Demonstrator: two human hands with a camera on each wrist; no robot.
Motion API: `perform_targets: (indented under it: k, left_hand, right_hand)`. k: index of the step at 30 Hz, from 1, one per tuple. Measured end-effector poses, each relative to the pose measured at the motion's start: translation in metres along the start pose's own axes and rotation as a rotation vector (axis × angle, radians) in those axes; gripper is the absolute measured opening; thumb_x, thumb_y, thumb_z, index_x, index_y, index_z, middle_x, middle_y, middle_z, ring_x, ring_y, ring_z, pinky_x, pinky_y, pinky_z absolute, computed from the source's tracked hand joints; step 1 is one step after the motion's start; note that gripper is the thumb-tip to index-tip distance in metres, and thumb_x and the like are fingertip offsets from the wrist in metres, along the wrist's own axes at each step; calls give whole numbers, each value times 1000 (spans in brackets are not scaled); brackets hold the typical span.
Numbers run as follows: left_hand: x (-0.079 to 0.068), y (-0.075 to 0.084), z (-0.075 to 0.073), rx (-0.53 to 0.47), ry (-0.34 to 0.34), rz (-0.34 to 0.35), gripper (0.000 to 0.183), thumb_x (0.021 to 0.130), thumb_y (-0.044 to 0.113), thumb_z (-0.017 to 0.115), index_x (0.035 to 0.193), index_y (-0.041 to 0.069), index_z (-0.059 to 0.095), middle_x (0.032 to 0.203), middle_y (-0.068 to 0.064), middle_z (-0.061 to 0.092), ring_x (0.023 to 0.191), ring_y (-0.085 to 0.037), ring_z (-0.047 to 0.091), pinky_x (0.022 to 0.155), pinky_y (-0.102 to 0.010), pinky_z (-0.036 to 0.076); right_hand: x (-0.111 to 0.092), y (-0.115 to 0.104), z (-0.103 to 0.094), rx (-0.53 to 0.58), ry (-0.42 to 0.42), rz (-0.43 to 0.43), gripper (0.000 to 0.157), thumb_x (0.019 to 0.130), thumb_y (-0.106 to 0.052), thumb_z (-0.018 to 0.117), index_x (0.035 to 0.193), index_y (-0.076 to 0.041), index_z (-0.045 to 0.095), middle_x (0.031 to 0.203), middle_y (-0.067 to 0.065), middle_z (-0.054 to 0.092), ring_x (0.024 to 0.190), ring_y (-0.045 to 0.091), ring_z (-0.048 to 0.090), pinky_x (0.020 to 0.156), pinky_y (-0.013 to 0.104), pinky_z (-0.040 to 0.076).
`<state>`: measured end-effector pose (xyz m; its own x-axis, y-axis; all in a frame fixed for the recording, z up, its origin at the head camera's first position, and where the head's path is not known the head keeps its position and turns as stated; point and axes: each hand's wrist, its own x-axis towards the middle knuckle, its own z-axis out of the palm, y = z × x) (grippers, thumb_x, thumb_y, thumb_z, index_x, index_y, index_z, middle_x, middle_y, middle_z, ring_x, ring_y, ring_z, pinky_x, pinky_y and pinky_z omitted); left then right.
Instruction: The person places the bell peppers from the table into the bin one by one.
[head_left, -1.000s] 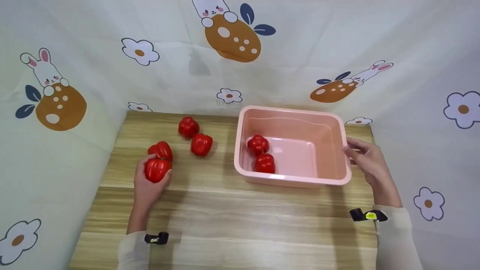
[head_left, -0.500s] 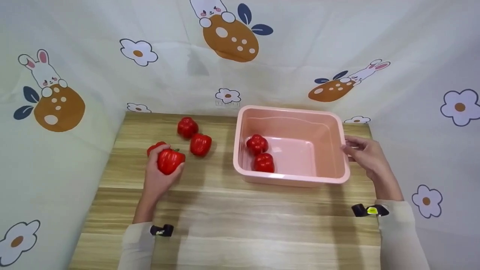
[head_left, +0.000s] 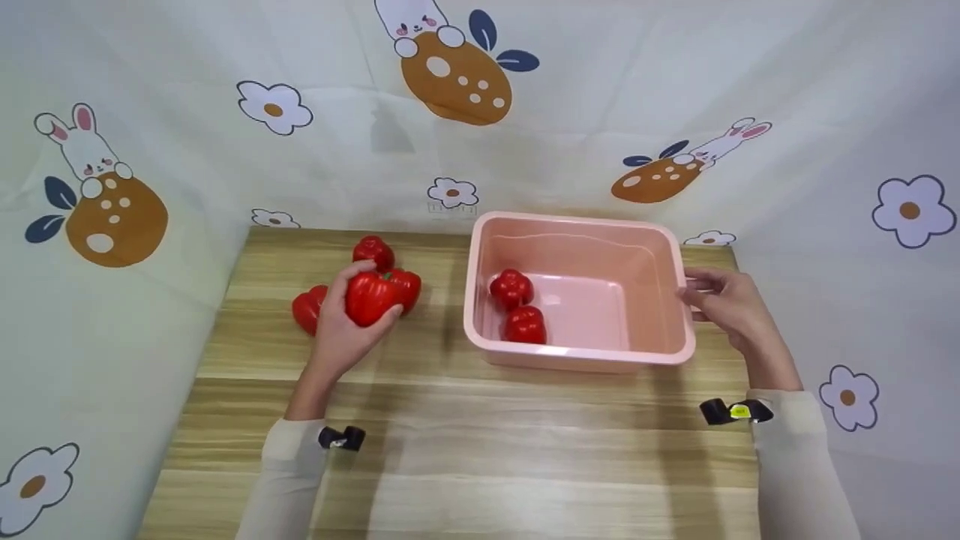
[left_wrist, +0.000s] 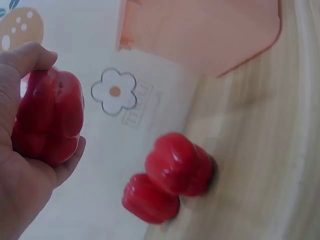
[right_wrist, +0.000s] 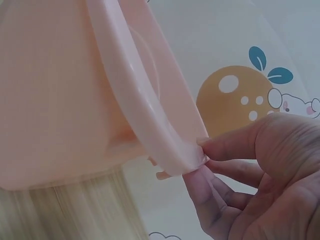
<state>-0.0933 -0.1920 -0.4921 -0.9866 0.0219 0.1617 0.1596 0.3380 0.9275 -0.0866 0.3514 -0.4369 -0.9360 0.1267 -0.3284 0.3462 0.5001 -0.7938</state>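
Left hand [head_left: 343,330]: the fingers and the thumb are curled around a red bell pepper [head_left: 369,298], which seems to be lifted off the wood-grain table [head_left: 465,450]; how high, I cannot tell well.
Right hand [head_left: 724,304]: it pinches the rim of the pink plastic tub [head_left: 577,354] at the right short side, thumb above and fingers below.
Peppers on the table: the rear pepper [head_left: 373,251] and the front pepper [head_left: 409,289] lie close together, the second partly covered by the held one in the head view; the outer pepper [head_left: 306,309] lies on the other side of the left hand.
Peppers in the tub: an upper pepper [head_left: 511,289] and a lower pepper [head_left: 525,325] rest on the floor of the tub, near its left wall.
Step in hand: in my judgement, the carrying of one pepper, with the tub kept steady.
Next move: to bring this pepper inside would call for passing above the left rim, then loosening the fingers low, apart from the two peppers there.
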Motion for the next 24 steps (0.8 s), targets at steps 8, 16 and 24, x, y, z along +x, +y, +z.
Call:
perform_targets:
  k: [8, 16, 24]
  left_hand:
    - [7, 13, 20, -41, -37, 38, 70, 84, 15, 88, 144, 22, 52, 147, -5, 57, 134, -28, 53, 103, -57, 57]
    - [13, 27, 36, -65, -64, 26, 73, 84, 18, 88, 146, 26, 50, 147, -5, 55, 133, -27, 54, 100, -56, 60]
    - [29, 38, 53, -115, -80, 63, 68, 85, 18, 87, 144, 24, 53, 143, -2, 59, 130, -28, 57, 101, -53, 60]
  right_hand:
    - [-3, 0, 0, -2, -25, -27, 55, 104, -13, 62, 153, 8, 47, 137, 34, 60, 89, -1, 69, 80, 27, 66]
    - [-1, 0, -1, 16, -29, -55, 54, 103, -10, 62, 152, 9, 49, 128, 27, 64, 86, -2, 70, 78, 26, 65]
    - [-2, 3, 1, 45, -8, -40, 54, 102, -8, 62, 152, 9, 49, 129, 27, 63, 85, -1, 71, 77, 25, 65]
